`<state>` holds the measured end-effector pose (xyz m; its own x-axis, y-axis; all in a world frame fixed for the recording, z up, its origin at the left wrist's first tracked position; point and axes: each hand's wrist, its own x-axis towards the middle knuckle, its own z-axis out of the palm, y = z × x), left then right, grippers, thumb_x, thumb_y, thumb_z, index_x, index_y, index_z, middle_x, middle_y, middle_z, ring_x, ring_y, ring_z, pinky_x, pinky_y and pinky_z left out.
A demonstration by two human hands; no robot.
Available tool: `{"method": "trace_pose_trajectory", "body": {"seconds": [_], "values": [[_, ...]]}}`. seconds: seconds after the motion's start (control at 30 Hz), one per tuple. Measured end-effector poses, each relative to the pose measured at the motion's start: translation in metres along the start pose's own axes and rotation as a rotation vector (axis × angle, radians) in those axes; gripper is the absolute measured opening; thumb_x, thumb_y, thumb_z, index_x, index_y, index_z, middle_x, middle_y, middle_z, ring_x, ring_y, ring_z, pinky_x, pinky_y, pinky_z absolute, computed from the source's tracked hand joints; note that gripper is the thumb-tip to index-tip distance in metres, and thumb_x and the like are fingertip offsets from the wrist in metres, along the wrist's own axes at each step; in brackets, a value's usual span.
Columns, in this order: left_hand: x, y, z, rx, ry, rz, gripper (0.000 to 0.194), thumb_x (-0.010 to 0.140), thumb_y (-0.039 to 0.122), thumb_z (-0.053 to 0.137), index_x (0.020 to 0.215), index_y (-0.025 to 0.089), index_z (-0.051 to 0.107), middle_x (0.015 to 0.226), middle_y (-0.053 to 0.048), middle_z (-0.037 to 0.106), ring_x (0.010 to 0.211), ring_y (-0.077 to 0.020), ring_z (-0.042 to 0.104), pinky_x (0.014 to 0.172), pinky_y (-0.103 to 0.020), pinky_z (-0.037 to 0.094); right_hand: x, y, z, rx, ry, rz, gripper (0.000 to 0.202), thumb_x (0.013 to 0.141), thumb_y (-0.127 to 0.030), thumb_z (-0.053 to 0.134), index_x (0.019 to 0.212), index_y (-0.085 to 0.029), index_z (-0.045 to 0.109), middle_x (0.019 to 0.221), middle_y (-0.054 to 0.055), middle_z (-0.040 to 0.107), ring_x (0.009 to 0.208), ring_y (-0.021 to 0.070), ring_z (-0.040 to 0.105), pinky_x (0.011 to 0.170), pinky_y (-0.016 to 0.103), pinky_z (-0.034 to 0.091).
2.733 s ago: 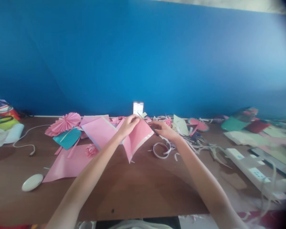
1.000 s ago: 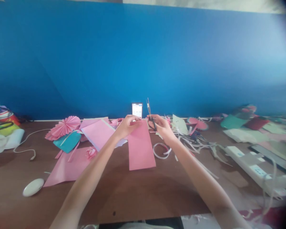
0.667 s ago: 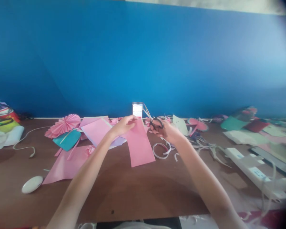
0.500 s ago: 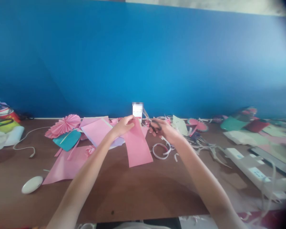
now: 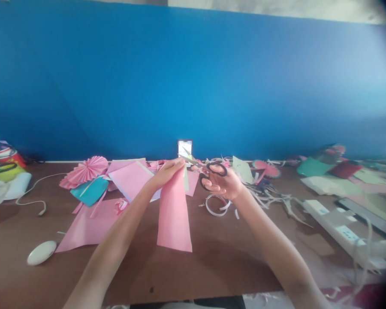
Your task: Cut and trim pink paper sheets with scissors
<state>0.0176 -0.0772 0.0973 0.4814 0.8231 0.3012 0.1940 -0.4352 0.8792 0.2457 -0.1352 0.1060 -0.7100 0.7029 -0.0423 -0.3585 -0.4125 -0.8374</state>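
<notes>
My left hand (image 5: pixel 167 172) pinches the top of a long pink sheet of paper (image 5: pixel 174 219), which hangs down toward me over the brown table. A paler strip shows behind its upper right edge. In my right hand (image 5: pixel 224 182) is a pair of scissors (image 5: pixel 214 168) with black handles, fingers through the loops. Their blades are spread and point left, close to the top of the paper and my left fingertips. Whether the blades touch the paper I cannot tell. Behind the blades stands a phone (image 5: pixel 184 146) with a lit screen.
Pink sheets (image 5: pixel 86 227), a pleated pink fan (image 5: pixel 89 169) and a teal paper piece (image 5: pixel 90 191) lie left. A white mouse-like object (image 5: pixel 41 252) is near front left. Right are a white tape ring (image 5: pixel 217 206), cables (image 5: pixel 283 198) and a power strip (image 5: pixel 331 227). A blue panel (image 5: pixel 193 77) rises behind.
The scissors have swung left, their blades now spread near the paper's top. The hanging pink paper has turned and its lower end has come nearer to me.
</notes>
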Motion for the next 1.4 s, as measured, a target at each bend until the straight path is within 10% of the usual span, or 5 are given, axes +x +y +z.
{"method": "trace_pose_trajectory", "body": {"seconds": [0.3,0.77,1.1,1.4], "values": [[0.003,0.0,0.013,-0.186,-0.056,0.122,0.028,0.085,0.043,0.061,0.095,0.018,0.069,0.105,-0.006,0.069,0.103,-0.0218,0.061,0.092,-0.03,0.041,0.006,0.005,-0.003,0.041,-0.055,-0.027,0.025,0.088,-0.038,0.048,0.101,-0.017,0.051,0.067,0.001,0.056,0.045,0.0073,0.038,0.028,0.012,0.02],[0.013,-0.026,0.009,0.093,0.097,-0.009,0.032,0.087,0.044,0.048,0.085,0.017,0.065,0.085,-0.002,0.067,0.082,-0.0182,0.059,0.073,-0.026,0.041,0.003,-0.001,0.003,0.071,0.188,-0.239,0.025,0.09,-0.038,0.041,0.101,-0.02,0.054,0.066,-0.001,0.048,0.047,0.0083,0.032,0.034,0.014,0.023],[0.01,-0.018,0.013,-0.137,-0.098,-0.009,0.041,0.088,0.05,0.052,0.114,0.02,0.063,0.113,-0.006,0.065,0.106,-0.0232,0.058,0.087,-0.03,0.041,0.01,0.003,-0.003,0.148,0.12,-0.088,0.028,0.095,-0.035,0.033,0.101,-0.018,0.054,0.067,0.002,0.055,0.047,0.0081,0.038,0.031,0.011,0.024],[0.011,-0.029,0.014,-0.307,0.071,-0.05,0.022,0.084,0.039,0.057,0.082,0.017,0.06,0.08,0.0,0.061,0.076,-0.0136,0.055,0.072,-0.025,0.041,0.013,0.01,-0.006,0.126,0.052,-0.05,0.023,0.094,-0.032,0.037,0.103,-0.018,0.053,0.066,0.002,0.057,0.047,0.0088,0.042,0.03,0.011,0.025]]}}
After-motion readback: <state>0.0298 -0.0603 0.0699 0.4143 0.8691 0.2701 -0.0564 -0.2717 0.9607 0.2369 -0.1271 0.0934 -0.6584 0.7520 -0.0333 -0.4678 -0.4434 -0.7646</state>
